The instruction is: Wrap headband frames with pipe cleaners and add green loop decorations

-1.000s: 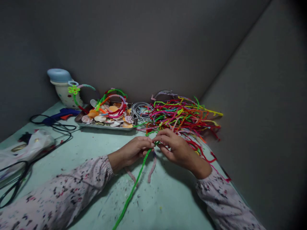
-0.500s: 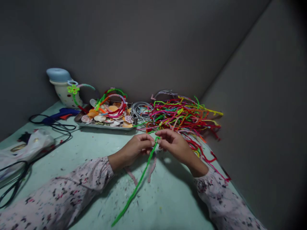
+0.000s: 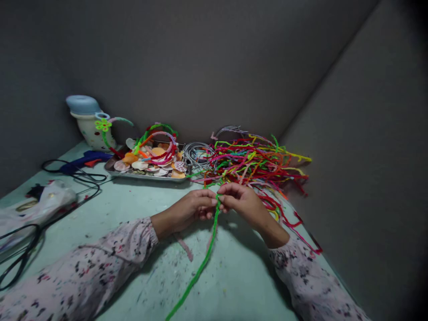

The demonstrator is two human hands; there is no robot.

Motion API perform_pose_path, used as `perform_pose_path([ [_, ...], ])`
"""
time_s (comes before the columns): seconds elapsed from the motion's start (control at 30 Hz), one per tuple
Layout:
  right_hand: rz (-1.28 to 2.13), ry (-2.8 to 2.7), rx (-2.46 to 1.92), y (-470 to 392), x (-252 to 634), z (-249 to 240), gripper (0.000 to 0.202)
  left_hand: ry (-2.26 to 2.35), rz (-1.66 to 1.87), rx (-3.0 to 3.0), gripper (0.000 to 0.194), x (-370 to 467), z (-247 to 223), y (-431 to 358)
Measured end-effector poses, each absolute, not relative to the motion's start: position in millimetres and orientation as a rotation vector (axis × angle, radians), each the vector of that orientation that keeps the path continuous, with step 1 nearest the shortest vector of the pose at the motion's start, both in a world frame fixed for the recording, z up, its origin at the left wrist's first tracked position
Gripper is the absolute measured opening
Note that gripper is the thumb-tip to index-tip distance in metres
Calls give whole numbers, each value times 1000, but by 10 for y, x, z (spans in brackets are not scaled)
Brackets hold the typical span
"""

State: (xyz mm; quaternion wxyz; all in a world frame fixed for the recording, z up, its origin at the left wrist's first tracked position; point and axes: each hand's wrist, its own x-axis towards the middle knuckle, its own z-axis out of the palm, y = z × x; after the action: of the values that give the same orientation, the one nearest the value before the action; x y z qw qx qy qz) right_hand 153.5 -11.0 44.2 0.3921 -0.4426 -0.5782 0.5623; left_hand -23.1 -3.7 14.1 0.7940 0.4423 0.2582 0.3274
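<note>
A green pipe cleaner (image 3: 203, 266) runs from my fingertips down toward the near edge of the view, its upper end bent small between both hands. My left hand (image 3: 190, 206) pinches it from the left with thumb and fingers closed. From the right, my right hand (image 3: 243, 203) grips the same upper end between thumb and forefinger. The exact shape of the bend is partly hidden by my fingers. Beneath the hands, a dull pink pipe cleaner piece (image 3: 183, 246) lies on the table, partly covered.
A metal tray (image 3: 147, 178) of seashells and pipe-cleaner hoops stands behind. To its right are coiled grey wire (image 3: 191, 156) and a heap of coloured pipe cleaners (image 3: 257, 156). Leftward are a blue glue gun (image 3: 83, 161), black cord (image 3: 62, 214), plastic bag (image 3: 55, 198) and lidded cup (image 3: 93, 131).
The green pipe cleaner's long tail has swung to the right and now hangs more steeply. Its bent top has closed up between my fingers. Both hands stay nearly in place.
</note>
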Motion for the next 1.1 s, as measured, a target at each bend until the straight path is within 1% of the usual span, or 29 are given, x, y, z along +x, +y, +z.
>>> perform_pose_path([
  [0.1,1417,-1466,-1118,-104,1539,434,19,576,714,931,22,-234,145,-38],
  [0.27,1408,-1451,-1107,-108,1531,421,17,572,717,945,19,-232,152,-49],
  [0.47,1388,-1468,-1100,-127,1514,432,16,528,660,947,23,-225,174,-59],
  [0.7,1338,-1522,-1124,-124,1524,433,16,489,663,912,14,-212,195,-79],
  [0.97,1294,-1529,-1073,-117,1536,408,16,478,604,800,14,-219,190,-62],
  [1.1,1321,-1530,-1008,-120,1548,412,16,446,580,762,11,-244,172,-45],
])
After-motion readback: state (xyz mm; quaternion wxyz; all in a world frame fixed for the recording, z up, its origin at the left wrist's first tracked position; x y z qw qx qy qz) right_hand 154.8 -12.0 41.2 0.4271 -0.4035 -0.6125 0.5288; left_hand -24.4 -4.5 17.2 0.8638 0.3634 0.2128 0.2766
